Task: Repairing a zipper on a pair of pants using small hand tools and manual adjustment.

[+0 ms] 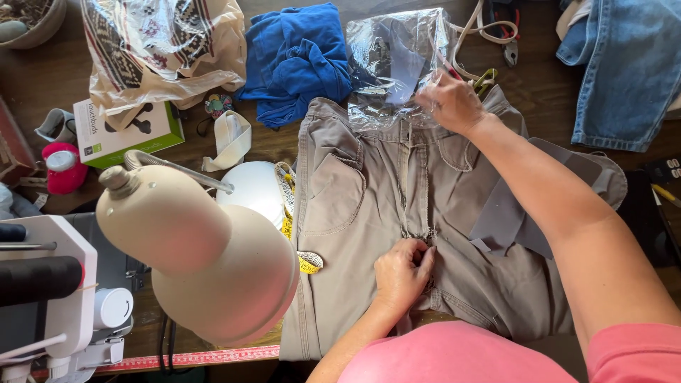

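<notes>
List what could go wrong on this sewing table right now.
1. The right hand reaches across to the clear plastic bag, beside red-handled pliers; fingers might brush the tool.
2. The left hand pinches the khaki trousers at the zipper; a tug might shift the loose grey fabric piece.
3. The desk lamp hangs close to the work and covers part of the yellow tape measure; an elbow may knock it.

A dark wooden tabletop point(42, 78) fills the scene, daylight falling across it; a beige desk lamp point(206, 255) leans in near left, beside a white sewing machine point(50, 298).
</notes>
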